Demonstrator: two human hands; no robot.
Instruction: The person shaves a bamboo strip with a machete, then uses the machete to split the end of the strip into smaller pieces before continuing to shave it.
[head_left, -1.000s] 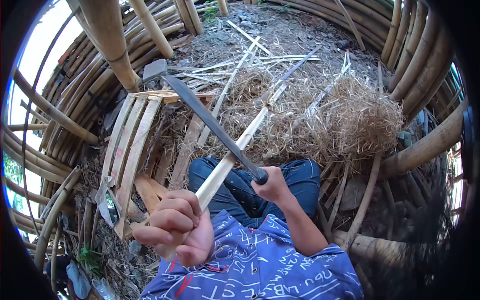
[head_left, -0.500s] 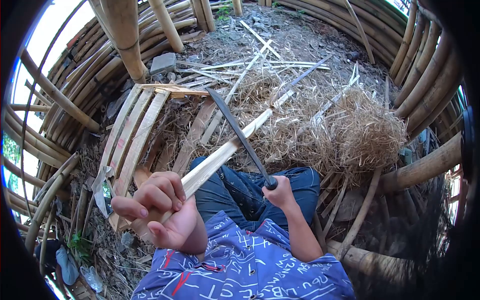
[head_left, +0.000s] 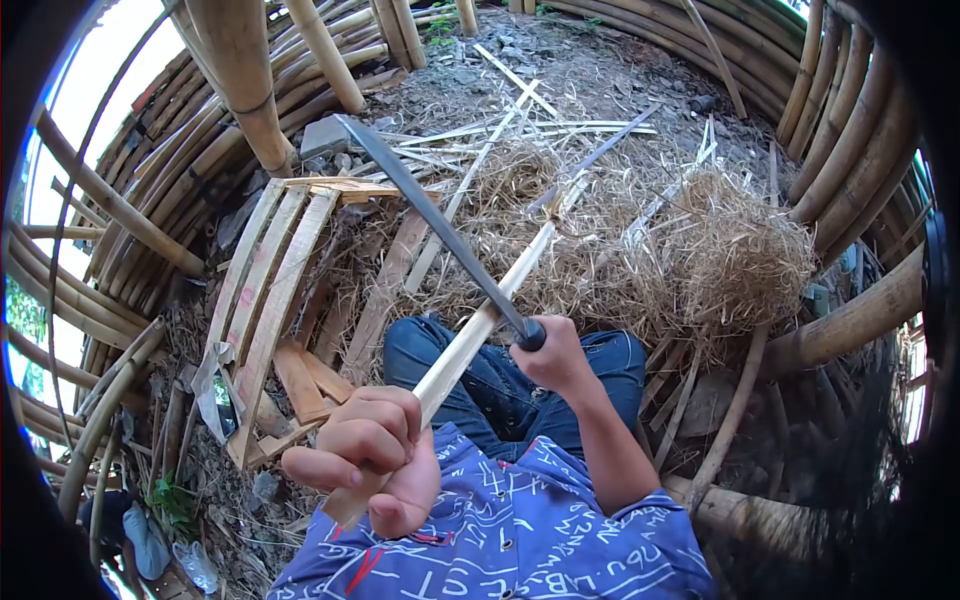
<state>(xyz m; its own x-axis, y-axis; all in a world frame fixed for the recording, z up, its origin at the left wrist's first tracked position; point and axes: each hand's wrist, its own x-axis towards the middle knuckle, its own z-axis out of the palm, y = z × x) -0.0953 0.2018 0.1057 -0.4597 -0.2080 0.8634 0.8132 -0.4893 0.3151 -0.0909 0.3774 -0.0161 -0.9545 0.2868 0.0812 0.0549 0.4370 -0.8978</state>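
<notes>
My left hand (head_left: 370, 455) is closed around the lower end of a pale bamboo strip (head_left: 460, 352), which slants up and away to the right. The fingers of my right hand (head_left: 553, 355) wrap round the black handle of a long knife (head_left: 430, 210). Its dark blade crosses over the strip near the handle and points to the upper left. The strip's far end lies by a pile of curly shavings (head_left: 740, 255). A second long blade-like piece (head_left: 600, 150) rests on the shavings beyond.
A slatted wooden crate (head_left: 262, 290) stands at the left. Wood offcuts (head_left: 303, 380) lie beside it. Bamboo poles (head_left: 245, 80) surround the spot, with a thick one (head_left: 850, 315) at the right. Thin strips (head_left: 500, 125) are scattered ahead, and a grey block (head_left: 325, 135) sits behind the crate.
My left hand has moved right and nearer my body with the strip. My right hand has risen slightly, and the knife tip has swung up and left.
</notes>
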